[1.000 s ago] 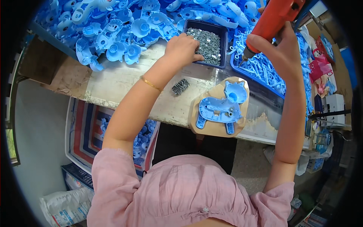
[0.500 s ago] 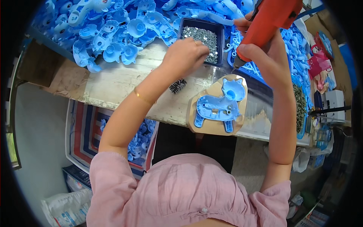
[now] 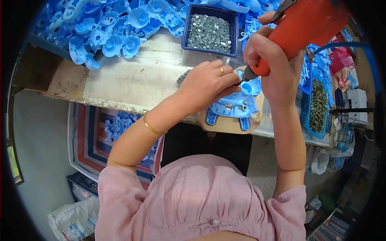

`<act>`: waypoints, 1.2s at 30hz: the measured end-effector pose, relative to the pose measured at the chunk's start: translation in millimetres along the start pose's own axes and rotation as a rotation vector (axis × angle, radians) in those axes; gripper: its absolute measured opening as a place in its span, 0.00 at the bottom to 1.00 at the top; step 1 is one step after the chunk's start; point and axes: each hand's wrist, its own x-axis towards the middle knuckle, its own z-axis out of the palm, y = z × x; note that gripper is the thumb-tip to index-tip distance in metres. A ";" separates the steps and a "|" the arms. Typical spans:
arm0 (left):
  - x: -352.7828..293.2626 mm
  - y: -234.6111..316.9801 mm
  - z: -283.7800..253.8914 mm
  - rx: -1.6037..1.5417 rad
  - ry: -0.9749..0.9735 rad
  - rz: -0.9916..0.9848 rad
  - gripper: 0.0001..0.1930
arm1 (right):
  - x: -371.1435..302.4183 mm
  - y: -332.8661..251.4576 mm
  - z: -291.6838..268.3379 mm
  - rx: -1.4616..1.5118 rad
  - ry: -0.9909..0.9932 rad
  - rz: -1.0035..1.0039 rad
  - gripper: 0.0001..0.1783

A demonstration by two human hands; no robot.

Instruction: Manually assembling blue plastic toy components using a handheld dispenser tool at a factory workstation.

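Observation:
My right hand grips a red-orange power screwdriver, its tip slanting down to the left. My left hand is closed in a pinch right at that tip; whatever lies between its fingertips is hidden. Both are above the head end of a light-blue animal-shaped toy shell, which lies hollow side up in a tan fixture board. Part of the shell's head is covered by my left fingers. A small dark bristly clump sits beside my left hand, partly hidden.
A dark-blue tray of small metal screws stands beyond my hands. Blue toy parts are heaped at the back left. A blue basket of dark small pieces is at right. The screwdriver's blue hose trails right. A striped bag stands below the table.
My left hand has left the screw tray and come toward me to the shell. The screwdriver has moved down and left, its tip now meeting my left fingertips. The view has shifted slightly.

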 end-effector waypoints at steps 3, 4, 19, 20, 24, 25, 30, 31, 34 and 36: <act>-1.7 3.7 2.0 -0.018 0.018 -0.009 0.09 | -1.0 1.3 -0.3 0.023 -0.004 0.010 0.20; -2.8 5.5 2.8 -0.038 0.034 -0.021 0.09 | -1.8 1.7 -0.9 0.022 -0.003 0.011 0.20; -38.7 23.6 -4.5 -0.044 -0.072 -0.236 0.39 | -39.0 31.4 19.4 0.048 0.019 0.193 0.21; -40.0 23.8 -3.5 -0.043 -0.072 -0.241 0.39 | -39.7 34.3 20.7 0.051 0.016 0.195 0.21; -41.4 24.6 -0.1 -0.027 -0.066 -0.242 0.39 | -42.7 40.9 19.6 0.076 0.022 0.187 0.20; -42.4 24.5 0.0 -0.019 -0.066 -0.241 0.38 | -43.4 42.1 19.8 0.069 0.022 0.187 0.20; -43.6 24.8 -0.3 0.008 -0.121 -0.265 0.39 | -45.0 42.4 21.4 0.037 0.037 0.163 0.19; -43.3 24.7 -0.3 0.010 -0.122 -0.271 0.39 | -44.5 43.0 20.9 0.045 0.035 0.158 0.19; -43.5 24.6 -0.1 -0.004 -0.133 -0.282 0.39 | -42.3 36.9 18.5 0.034 0.027 0.154 0.20; -43.9 25.3 -0.4 0.000 -0.128 -0.284 0.39 | -42.7 37.2 19.4 0.044 0.022 0.165 0.20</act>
